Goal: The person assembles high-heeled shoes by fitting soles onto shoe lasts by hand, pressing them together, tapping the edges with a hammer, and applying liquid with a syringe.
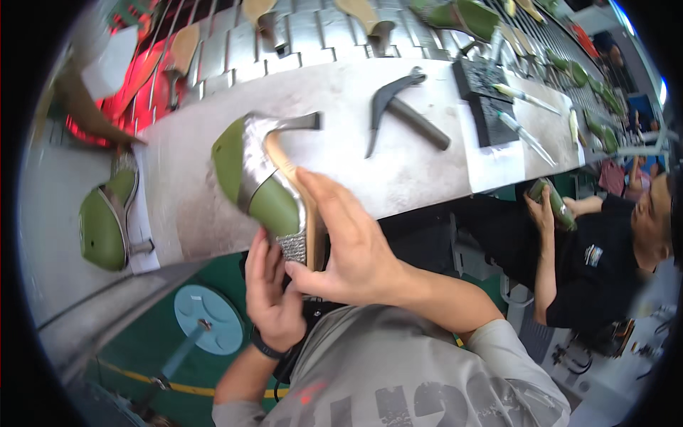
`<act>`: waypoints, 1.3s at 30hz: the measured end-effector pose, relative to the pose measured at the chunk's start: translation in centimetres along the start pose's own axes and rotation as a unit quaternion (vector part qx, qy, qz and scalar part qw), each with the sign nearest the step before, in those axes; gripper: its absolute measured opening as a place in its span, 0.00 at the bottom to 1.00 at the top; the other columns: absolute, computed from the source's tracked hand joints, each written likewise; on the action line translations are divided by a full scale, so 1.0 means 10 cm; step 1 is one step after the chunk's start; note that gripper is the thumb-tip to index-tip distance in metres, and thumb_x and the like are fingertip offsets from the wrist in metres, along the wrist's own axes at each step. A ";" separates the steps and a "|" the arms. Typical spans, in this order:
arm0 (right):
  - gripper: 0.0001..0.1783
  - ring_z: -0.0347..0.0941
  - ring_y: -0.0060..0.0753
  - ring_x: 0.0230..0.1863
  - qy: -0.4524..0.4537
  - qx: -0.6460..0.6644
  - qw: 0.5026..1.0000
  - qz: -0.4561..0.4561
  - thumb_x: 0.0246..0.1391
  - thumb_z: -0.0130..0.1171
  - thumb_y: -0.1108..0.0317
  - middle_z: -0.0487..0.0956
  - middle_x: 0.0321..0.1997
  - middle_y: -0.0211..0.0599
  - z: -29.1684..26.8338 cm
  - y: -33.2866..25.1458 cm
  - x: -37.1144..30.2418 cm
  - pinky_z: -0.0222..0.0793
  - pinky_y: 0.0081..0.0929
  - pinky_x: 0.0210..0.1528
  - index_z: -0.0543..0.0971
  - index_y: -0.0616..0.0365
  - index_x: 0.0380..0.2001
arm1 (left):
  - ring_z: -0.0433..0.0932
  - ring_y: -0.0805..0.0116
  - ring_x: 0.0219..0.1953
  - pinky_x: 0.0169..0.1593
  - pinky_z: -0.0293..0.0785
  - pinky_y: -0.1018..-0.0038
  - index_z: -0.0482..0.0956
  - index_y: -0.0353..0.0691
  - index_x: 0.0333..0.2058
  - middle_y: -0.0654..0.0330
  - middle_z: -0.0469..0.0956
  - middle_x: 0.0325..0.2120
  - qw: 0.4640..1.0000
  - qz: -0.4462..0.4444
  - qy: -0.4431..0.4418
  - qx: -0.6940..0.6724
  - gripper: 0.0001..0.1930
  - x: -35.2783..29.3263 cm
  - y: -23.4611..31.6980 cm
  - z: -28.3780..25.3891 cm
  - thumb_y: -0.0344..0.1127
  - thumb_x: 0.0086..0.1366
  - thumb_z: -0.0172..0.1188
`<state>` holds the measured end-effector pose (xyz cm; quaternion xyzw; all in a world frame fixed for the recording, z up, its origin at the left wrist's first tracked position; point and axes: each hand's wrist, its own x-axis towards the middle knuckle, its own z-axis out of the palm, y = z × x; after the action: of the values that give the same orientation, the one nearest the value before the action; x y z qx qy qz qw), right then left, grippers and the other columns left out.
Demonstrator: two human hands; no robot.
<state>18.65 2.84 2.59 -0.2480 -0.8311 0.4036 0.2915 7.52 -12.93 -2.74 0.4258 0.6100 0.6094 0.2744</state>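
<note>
A green high-heeled shoe [274,203] is tilted over the near edge of the bench, its tan sole to the right and its dark heel at the far end. It has a silver back, a silver band and a glittery toe. My right hand [352,245] grips it along the sole, thumb by the toe. From the left, my left hand [274,292] has its curled fingers against the toe end; a dark band circles that wrist. Beyond the shoe, a hammer-like tool [416,121] with a curved dark head lies on the bench.
Another green shoe [103,228] sits at the left of the metal bench [206,213]. A dark block [485,107] and pen-like tools [526,135] lie to the right. More shoes line the slatted conveyor [306,35] beyond. At right, a co-worker [590,263] holds a green shoe.
</note>
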 end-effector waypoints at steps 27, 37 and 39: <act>0.41 0.78 0.28 0.46 0.163 0.317 0.910 0.211 0.65 0.62 0.53 0.77 0.53 0.39 -2.43 1.16 -0.47 0.78 0.27 0.48 0.61 0.63 0.72 | 0.75 0.52 0.63 0.63 0.78 0.58 0.53 0.33 0.73 0.42 0.71 0.61 0.971 -0.118 0.082 -0.190 0.54 0.66 0.61 0.10 0.50 0.54 0.71; 0.37 0.75 0.34 0.33 -0.047 0.360 0.931 0.035 0.49 0.76 0.50 0.82 0.36 0.49 -1.14 0.10 -0.84 0.71 0.28 0.30 0.78 0.72 0.51 | 0.78 0.52 0.60 0.61 0.80 0.58 0.54 0.32 0.73 0.43 0.74 0.58 0.942 -0.162 0.031 -0.294 0.55 0.72 0.14 0.04 0.52 0.52 0.70; 0.39 0.72 0.32 0.25 -0.074 0.392 0.917 -0.007 0.42 0.80 0.44 0.79 0.34 0.50 -0.96 0.02 -0.76 0.67 0.25 0.26 0.81 0.71 0.44 | 0.78 0.52 0.59 0.60 0.80 0.59 0.54 0.31 0.72 0.43 0.74 0.58 0.951 -0.152 0.022 -0.268 0.57 0.73 0.13 0.02 0.54 0.50 0.72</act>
<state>30.61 3.10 5.13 -0.0776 -0.6272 0.7120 0.3060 4.36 -6.72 -0.15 0.2247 0.4875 0.7108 0.4545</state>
